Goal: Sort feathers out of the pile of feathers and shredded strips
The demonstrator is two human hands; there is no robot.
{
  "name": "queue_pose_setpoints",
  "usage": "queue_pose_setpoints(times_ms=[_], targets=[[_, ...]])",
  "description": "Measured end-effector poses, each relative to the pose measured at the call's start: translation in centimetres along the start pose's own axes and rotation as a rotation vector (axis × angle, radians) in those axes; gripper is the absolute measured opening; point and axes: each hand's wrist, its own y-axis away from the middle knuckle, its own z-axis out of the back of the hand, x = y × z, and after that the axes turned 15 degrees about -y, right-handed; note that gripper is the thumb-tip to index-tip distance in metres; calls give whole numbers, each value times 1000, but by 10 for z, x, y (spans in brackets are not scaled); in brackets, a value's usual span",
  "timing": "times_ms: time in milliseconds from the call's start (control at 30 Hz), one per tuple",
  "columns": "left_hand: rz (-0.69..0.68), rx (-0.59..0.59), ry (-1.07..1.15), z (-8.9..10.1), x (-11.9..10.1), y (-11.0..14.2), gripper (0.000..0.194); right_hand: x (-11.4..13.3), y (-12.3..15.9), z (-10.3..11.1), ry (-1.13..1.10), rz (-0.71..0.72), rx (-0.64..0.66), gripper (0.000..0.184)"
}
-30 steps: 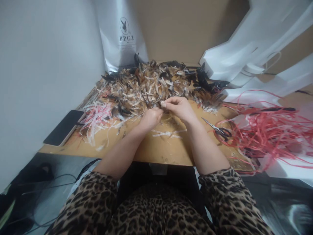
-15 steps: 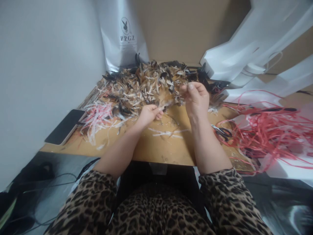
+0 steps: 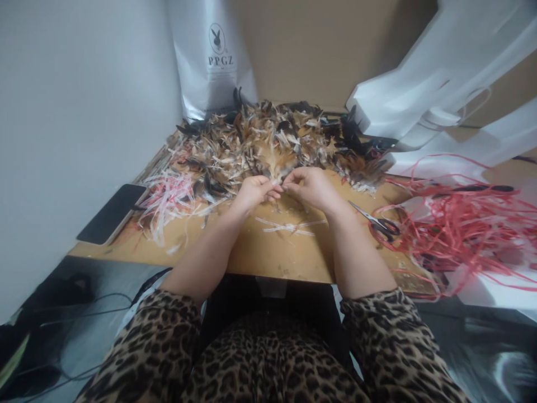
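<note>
Between the fingertips of my left hand [image 3: 257,193] is the base of a small bunch of brown feathers [image 3: 274,159], its tips fanning upward. My right hand [image 3: 308,186] is beside it, thumb and forefinger pinched together close to the same base; what lies in that pinch is too small to make out. Behind both hands spreads a large pile of brown, white and black feathers [image 3: 235,140]. On the tabletop just below my hands lie a few thin white strips [image 3: 289,228].
A phone [image 3: 112,214] lies at the left, beside pink and white plastic strips [image 3: 170,196]. Black-handled scissors [image 3: 381,225] rest right of my right forearm, against a tangle of red ribbon [image 3: 465,229]. A silver-white bag [image 3: 216,84] stands behind; white sheeting [image 3: 403,101] hangs at right.
My right hand has come down and left, from above the pile's right side to my left hand. My left hand stays nearly in place with the feather bunch.
</note>
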Motion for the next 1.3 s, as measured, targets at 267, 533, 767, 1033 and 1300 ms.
queue_pose_setpoints(times_ms=[267, 533, 767, 1033, 1300], targets=[[9, 41, -77, -3, -1, 4, 16, -3, 0, -5, -12, 52, -31, 6], [-16, -14, -22, -1, 0, -1, 20, -12, -8, -9, -447, 29, -226, 27], [-8, -106, 91, 2, -1, -3, 19, -16, -15, -14, -642, -106, -560, 32], [-90, -100, -3, 0, 0, -3, 21, -6, -10, -37, -625, -226, -327, 37], [-77, 21, 29, 3, 1, -2, 22, -11, -10, -39, -695, -175, -357, 41]])
